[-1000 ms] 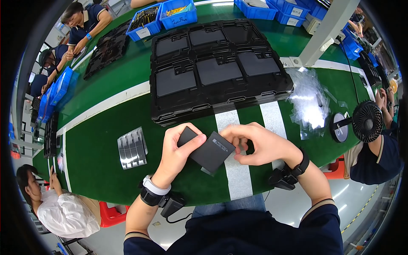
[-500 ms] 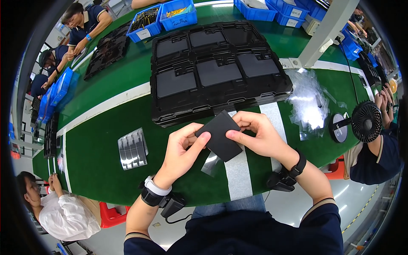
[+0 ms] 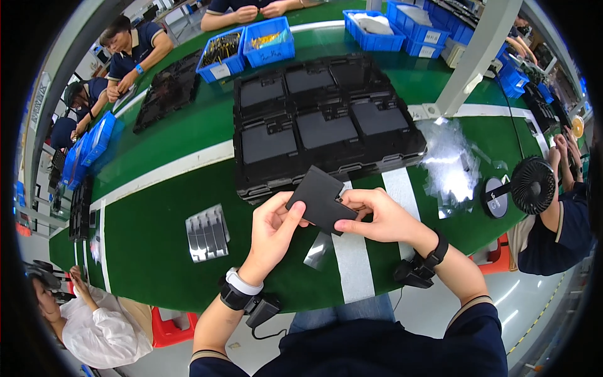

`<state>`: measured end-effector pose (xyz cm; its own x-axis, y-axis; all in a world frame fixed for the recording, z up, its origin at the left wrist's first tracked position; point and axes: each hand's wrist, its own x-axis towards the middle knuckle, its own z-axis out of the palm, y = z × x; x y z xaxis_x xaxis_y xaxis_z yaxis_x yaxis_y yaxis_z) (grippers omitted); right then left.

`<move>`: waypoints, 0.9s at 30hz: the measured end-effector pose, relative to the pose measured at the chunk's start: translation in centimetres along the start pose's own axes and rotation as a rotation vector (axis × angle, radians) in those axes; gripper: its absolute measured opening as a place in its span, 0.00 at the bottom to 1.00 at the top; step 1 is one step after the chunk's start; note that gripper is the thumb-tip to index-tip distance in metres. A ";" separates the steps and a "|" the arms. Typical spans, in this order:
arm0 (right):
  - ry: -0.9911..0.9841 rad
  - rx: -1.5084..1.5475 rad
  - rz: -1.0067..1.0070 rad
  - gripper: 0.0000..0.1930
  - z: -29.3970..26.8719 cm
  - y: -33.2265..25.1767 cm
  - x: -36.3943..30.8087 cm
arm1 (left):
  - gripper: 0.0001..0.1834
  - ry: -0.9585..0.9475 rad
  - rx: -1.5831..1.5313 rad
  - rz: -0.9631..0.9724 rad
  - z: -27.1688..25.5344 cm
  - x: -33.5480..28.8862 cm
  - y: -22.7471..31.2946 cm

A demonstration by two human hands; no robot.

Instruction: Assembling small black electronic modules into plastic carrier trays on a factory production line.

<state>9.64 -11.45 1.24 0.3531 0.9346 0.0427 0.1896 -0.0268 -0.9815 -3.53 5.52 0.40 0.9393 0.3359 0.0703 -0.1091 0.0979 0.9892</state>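
Observation:
A flat black rectangular piece (image 3: 319,200), with a small notch at its right edge, is held tilted above the green table (image 3: 157,264). My left hand (image 3: 274,224) grips its left side, the thumb lying on the upper face. At its lower right edge my right hand (image 3: 375,215) pinches it between thumb and fingers. Just beyond stands a stack of black moulded trays (image 3: 326,119), with similar dark flat pieces in the top tray's compartments. A clear film piece (image 3: 318,250) lies below the held piece. To the left rests a sheet of dark strips (image 3: 207,234) on clear backing.
A heap of clear film pieces (image 3: 449,160) lies right of the trays, beside a small black fan (image 3: 531,185). A grey post (image 3: 474,63) rises behind them. Blue bins (image 3: 269,43) line the far side. Co-workers sit around, one in a white sleeve (image 3: 103,330) at left.
The black piece has turned slightly, and its notched right edge now shows as my right fingers sit lower along it. The whole view has shifted a little.

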 end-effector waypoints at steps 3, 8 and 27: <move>0.275 -0.097 -0.072 0.08 -1.2 -0.6 0.8 | 0.12 -0.024 0.027 -0.023 0.2 0.2 -0.1; 0.777 -0.559 -0.271 0.10 -9.1 -4.0 6.5 | 0.05 -0.119 0.534 0.024 -0.1 0.1 -0.2; 0.375 -1.111 0.371 0.23 -13.2 0.5 12.5 | 0.07 -0.256 0.642 0.139 -0.1 0.1 -0.3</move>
<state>26.24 -4.45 3.72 0.7585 0.6512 0.0262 0.6339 -0.7278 -0.2618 -3.42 5.61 0.08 0.9862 0.0663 0.1515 -0.0941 -0.5288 0.8435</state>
